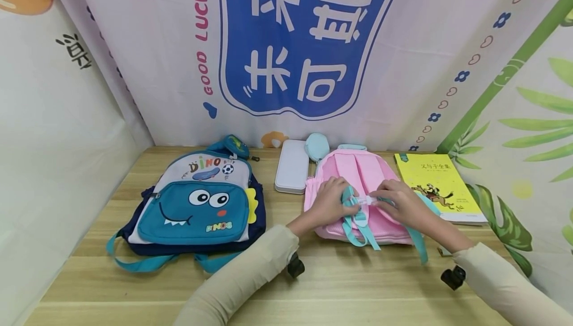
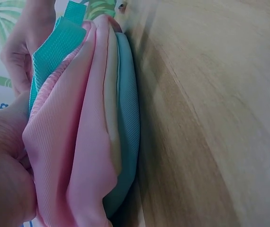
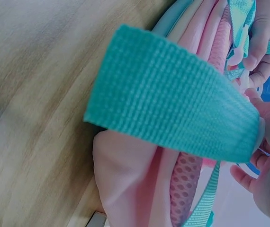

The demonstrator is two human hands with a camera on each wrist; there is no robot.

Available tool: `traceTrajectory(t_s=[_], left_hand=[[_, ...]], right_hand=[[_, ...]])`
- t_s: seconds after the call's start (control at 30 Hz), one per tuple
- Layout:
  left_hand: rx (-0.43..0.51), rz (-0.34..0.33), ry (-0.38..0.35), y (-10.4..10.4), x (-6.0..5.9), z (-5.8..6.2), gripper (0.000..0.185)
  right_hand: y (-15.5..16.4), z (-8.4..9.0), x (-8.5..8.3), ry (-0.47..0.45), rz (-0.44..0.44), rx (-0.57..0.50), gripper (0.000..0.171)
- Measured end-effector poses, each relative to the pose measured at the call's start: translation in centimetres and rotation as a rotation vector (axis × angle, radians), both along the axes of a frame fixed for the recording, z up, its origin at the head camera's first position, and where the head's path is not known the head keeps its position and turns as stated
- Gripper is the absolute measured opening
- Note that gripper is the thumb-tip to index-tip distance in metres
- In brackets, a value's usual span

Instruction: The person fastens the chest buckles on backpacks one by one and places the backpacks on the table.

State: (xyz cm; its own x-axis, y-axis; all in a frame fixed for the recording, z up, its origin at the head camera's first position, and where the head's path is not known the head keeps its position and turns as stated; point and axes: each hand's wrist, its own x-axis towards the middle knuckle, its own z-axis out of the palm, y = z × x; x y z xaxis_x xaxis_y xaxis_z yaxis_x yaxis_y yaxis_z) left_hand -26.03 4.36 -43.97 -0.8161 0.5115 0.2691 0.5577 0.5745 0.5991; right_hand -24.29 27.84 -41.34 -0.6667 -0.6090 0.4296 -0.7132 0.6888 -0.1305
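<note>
Two hands meet on a pink backpack [image 1: 358,191] lying strap-side up near the back edge of the wooden bench [image 1: 134,286], right of centre. My left hand [image 1: 329,205] has its fingers curled round a teal strap [image 1: 353,216]. My right hand [image 1: 398,204] pinches a small white buckle [image 1: 368,200] on the strap. A blue dinosaur backpack [image 1: 197,206] lies towards the left, a white case [image 1: 292,172] between the bags, and a yellow book [image 1: 440,186] by the right edge.
</note>
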Motion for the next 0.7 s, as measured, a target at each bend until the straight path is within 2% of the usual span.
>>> traceTrajectory(t_s=[0.23, 0.7], left_hand=[[-0.007, 0.01, 0.016, 0.13, 0.07, 0.05, 0.024], [-0.031, 0.022, 0.033, 0.41, 0.0, -0.02, 0.025]], right_hand=[[-0.05, 0.25, 0.16, -0.011, -0.013, 0.016, 0.023], [-0.25, -0.07, 0.14, 0.05, 0.006, 0.029, 0.021]])
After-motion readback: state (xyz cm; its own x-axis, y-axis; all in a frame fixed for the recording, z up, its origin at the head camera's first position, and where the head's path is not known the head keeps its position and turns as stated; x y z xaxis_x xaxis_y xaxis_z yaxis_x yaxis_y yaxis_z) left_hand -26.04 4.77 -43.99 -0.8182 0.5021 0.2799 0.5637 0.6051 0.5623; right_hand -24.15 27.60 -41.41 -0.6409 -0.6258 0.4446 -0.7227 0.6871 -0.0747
